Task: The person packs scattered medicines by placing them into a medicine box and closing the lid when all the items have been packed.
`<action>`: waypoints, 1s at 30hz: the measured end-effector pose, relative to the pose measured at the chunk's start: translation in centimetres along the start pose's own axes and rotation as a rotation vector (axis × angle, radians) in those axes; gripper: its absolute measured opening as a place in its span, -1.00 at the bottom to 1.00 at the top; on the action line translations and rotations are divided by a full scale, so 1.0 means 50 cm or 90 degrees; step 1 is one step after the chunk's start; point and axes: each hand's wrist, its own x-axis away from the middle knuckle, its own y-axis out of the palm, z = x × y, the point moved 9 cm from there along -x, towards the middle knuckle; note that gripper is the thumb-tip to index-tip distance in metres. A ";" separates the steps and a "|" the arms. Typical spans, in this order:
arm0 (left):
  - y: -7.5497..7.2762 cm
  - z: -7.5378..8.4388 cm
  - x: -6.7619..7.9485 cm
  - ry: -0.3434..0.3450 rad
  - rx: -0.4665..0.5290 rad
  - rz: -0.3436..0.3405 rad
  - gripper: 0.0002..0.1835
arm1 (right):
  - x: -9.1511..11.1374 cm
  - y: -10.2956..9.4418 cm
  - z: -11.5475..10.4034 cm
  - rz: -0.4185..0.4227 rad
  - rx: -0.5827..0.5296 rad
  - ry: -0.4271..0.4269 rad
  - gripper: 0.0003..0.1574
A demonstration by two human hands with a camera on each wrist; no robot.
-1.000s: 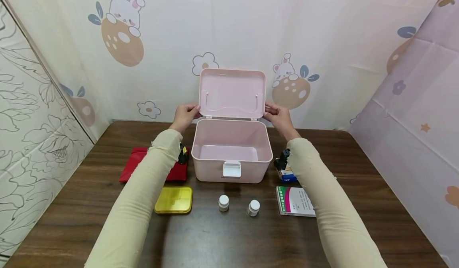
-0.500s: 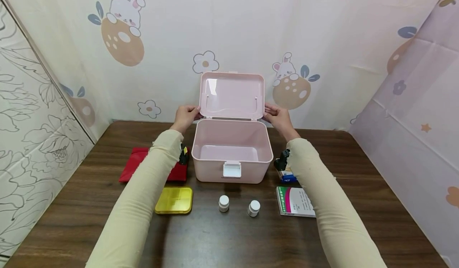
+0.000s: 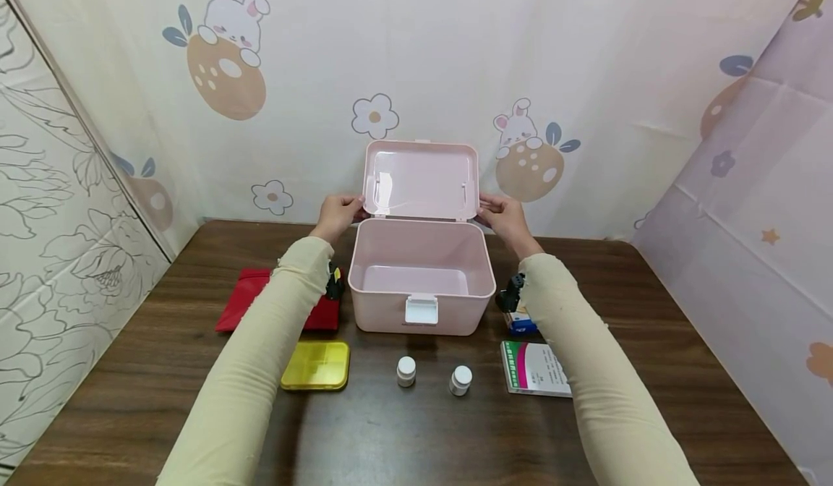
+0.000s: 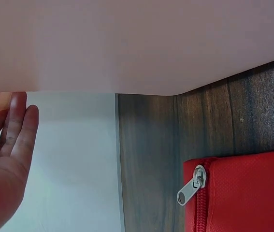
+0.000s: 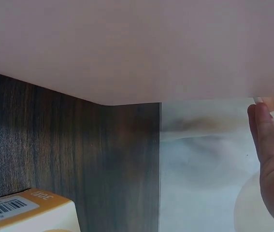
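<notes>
Pink plastic rectangular lid [image 3: 421,180] is held raised at 3 o'clock from left grip [image 3: 337,218], 9 o'clock from right grip [image 3: 506,220]. Counted on dark wooden tabletop [image 3: 390,439]: one pink plastic box [image 3: 384,316]; around it, two white cylindrical bottles [image 3: 406,372] [image 3: 460,380] at 6, one translucent yellow case [image 3: 317,366] at 8, one red zippered pouch [image 3: 244,298] at 9, two printed cartons [image 3: 536,370] [image 3: 519,322] at 4. Lid's side edges are pinched, one per grip.

1. From the head, well back, we look forward and down.
2. At each wrist, we sit close beside the pink box [image 3: 384,314], facing the curtain [image 3: 442,45].
3. From head and left wrist we see the red pouch [image 4: 252,193].
</notes>
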 end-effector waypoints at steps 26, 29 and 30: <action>0.002 -0.007 0.011 -0.030 0.019 0.003 -0.64 | -0.002 0.003 0.023 -0.007 -0.057 0.078 -0.47; 0.002 -0.011 0.009 -0.034 0.019 0.004 -0.63 | -0.001 0.001 0.025 -0.001 -0.043 0.088 -0.49; 0.002 -0.011 0.008 -0.034 0.019 0.003 -0.63 | -0.001 0.000 0.026 -0.001 -0.041 0.092 -0.49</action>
